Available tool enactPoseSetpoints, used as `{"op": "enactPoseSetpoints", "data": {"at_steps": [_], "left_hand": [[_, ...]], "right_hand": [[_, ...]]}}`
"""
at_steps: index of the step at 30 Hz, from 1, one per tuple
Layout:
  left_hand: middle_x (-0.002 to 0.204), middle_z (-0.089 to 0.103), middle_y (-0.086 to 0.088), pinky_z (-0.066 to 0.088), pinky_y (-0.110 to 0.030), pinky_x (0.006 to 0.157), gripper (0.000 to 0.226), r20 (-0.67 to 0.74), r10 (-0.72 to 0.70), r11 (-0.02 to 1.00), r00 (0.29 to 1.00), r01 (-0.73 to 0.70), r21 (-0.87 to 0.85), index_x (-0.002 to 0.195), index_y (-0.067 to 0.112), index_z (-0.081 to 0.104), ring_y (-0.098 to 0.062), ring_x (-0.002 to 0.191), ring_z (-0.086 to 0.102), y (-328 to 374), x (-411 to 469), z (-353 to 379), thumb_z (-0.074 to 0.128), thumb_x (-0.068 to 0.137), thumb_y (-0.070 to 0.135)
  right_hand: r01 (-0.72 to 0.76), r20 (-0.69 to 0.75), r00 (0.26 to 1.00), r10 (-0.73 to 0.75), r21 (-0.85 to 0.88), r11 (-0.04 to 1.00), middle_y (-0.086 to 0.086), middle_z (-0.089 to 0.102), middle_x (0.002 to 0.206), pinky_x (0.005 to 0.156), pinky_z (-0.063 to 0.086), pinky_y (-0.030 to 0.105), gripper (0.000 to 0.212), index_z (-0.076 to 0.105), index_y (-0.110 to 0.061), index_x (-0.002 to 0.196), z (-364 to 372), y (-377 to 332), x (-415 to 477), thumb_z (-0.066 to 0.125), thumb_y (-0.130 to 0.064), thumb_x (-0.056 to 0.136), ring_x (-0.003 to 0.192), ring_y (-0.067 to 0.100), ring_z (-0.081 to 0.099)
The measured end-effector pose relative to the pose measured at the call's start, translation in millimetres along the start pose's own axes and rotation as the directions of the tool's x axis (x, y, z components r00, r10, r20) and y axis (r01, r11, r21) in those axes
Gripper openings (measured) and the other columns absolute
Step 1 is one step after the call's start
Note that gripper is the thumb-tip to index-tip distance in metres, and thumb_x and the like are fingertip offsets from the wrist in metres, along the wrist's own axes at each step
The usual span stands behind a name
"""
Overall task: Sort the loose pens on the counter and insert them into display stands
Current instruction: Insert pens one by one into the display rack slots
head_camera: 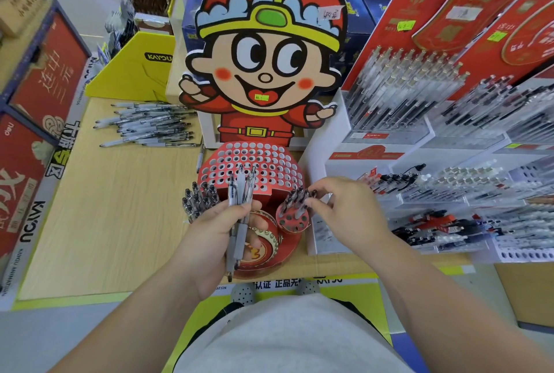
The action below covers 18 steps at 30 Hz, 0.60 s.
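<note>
A red cartoon-figure display stand [254, 162] with a holed top stands at the middle of the wooden counter [120, 207]. My left hand [215, 240] grips a small bunch of grey pens [239, 201] in front of the stand. My right hand [344, 210] pinches the tops of pens standing in the small round holder [293, 219] on the stand's right side. Another cluster of pens [199, 200] fills the holder on the stand's left. A pile of loose pens [150, 124] lies on the counter at the far left.
Tiered clear racks [449, 162] full of pens crowd the right side, under red signs. A yellow box [132, 70] and more pen displays stand behind the loose pile. One single pen [200, 156] lies beside the stand. Red posters [36, 133] line the counter's left edge.
</note>
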<state>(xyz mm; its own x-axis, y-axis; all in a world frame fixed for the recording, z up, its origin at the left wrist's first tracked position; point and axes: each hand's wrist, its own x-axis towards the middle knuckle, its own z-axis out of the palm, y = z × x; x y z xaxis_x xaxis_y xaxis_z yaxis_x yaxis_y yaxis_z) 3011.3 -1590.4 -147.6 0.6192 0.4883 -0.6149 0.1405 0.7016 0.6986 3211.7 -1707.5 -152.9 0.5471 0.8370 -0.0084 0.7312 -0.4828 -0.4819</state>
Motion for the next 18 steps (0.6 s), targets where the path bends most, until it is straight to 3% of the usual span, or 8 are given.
{"op": "enactPoseSetpoints", "data": {"at_steps": [5, 9, 18], "left_hand": [[0.085, 0.07, -0.014, 0.044, -0.028, 0.046, 0.022, -0.009, -0.003, 1.0, 1.0, 0.003, 0.011, 0.111, 0.006, 0.07, -0.02, 0.057, 0.058, -1, 0, -3, 0.053, 0.102, 0.017], [0.085, 0.07, -0.014, 0.045, -0.028, 0.046, 0.022, -0.005, -0.007, 1.0, 1.0, 0.007, 0.017, 0.111, 0.006, 0.07, -0.02, 0.058, 0.057, -1, 1, -2, 0.053, 0.102, 0.017], [0.086, 0.07, -0.014, 0.045, -0.029, 0.047, 0.021, 0.002, -0.001, 1.0, 1.0, 0.001, 0.029, 0.111, 0.008, 0.07, -0.021, 0.059, 0.058, -1, 1, -2, 0.053, 0.101, 0.016]], "right_hand": [[0.025, -0.01, 1.0, -0.025, 0.013, 1.0, -0.005, 0.068, 0.092, 0.068, 0.043, 0.025, 0.02, 0.077, -0.022, 0.104, 5, 0, -3, 0.079, -0.026, 0.085, 0.064, 0.002, 0.048], [0.021, -0.013, 1.0, -0.021, -0.017, 1.0, -0.004, 0.062, 0.092, 0.069, 0.051, 0.032, 0.022, 0.077, -0.021, 0.105, 7, -1, -1, 0.08, -0.026, 0.084, 0.072, 0.015, 0.059], [-0.026, 0.051, 0.998, 0.03, -0.072, 0.997, -0.002, 0.058, 0.097, 0.072, 0.053, 0.038, 0.023, 0.077, -0.023, 0.107, 18, 5, -2, 0.079, -0.031, 0.085, 0.077, 0.021, 0.062]]}}
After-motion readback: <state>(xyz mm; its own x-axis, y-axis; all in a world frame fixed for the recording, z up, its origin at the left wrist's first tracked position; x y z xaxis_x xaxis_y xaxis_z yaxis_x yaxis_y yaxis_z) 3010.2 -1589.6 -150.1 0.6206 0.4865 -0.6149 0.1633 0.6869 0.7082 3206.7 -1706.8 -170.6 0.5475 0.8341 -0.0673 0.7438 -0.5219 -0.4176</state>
